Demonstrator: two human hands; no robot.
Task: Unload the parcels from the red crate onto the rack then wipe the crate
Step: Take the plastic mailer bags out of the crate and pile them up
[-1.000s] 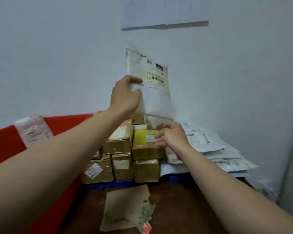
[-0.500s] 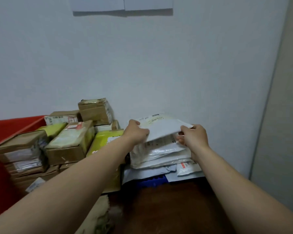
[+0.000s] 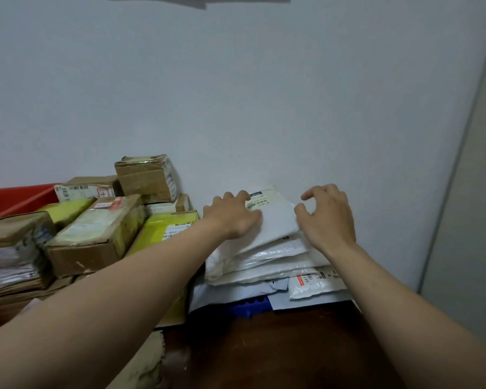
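A blue rack [image 3: 244, 306] against the pale wall [image 3: 236, 94] bears cardboard boxes [image 3: 96, 234] and stacked white mailers [image 3: 264, 265]; the red crate [image 3: 17, 197] sits far left. The left hand [image 3: 233, 217] lies flat on the top mailer [image 3: 278, 223], the right hand [image 3: 327, 217] beside it, fingers loosely curled, empty
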